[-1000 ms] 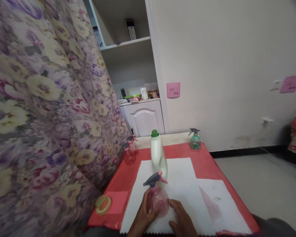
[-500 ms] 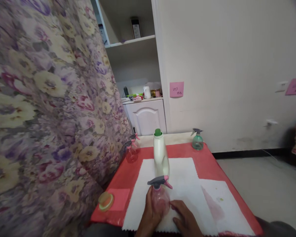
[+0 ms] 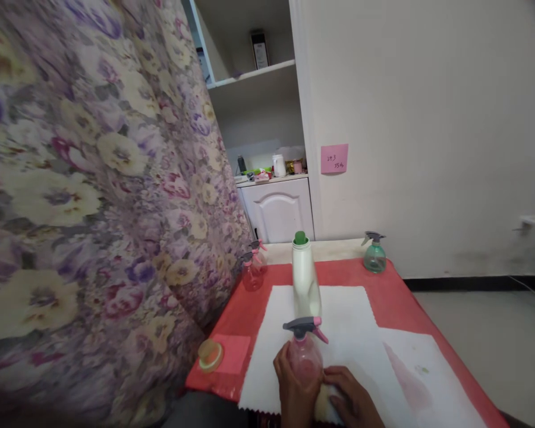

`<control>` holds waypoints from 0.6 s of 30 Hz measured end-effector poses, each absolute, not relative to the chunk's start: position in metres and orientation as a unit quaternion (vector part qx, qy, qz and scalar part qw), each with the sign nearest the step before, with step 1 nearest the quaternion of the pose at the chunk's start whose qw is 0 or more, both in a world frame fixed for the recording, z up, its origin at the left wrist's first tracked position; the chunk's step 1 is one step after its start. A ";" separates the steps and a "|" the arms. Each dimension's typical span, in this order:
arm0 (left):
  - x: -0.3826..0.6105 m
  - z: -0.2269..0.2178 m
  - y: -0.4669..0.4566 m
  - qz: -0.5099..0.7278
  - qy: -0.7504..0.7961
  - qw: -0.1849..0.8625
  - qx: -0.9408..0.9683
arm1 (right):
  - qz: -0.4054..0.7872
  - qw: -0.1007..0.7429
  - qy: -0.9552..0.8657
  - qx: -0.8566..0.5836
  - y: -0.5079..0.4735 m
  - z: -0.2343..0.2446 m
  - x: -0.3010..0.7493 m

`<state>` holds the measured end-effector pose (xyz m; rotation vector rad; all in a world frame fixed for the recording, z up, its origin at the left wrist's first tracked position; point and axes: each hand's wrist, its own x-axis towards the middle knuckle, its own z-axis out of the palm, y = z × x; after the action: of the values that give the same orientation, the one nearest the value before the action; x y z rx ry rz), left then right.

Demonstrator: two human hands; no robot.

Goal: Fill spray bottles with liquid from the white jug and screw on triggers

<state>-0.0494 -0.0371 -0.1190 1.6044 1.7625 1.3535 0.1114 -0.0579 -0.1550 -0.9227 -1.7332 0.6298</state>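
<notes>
Two hands are seen at the near edge of the white cloth (image 3: 348, 321): the pink spray bottle (image 3: 307, 356) is gripped upright by the left hand (image 3: 292, 389), and a pale yellowish pad (image 3: 323, 407) is clasped against its base by the curled right hand (image 3: 352, 404). Just behind, a white bottle (image 3: 305, 279) is stood; a green spray bottle (image 3: 375, 257) is set at the far corner of the red table (image 3: 396, 297).

Soft, even daylight is filling the room; the floral curtain (image 3: 93, 196) is smearing with motion blur, and wide-angle distortion is bending the edges.
</notes>
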 end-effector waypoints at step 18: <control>-0.062 -0.142 -0.021 0.481 0.654 0.183 0.554 | 0.283 0.485 -0.726 -0.397 -0.048 -0.179 0.116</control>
<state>-0.0616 -0.0205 -0.1423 1.5627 1.8458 1.3570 0.1156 -0.0479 -0.1793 -0.9671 -1.7677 0.6886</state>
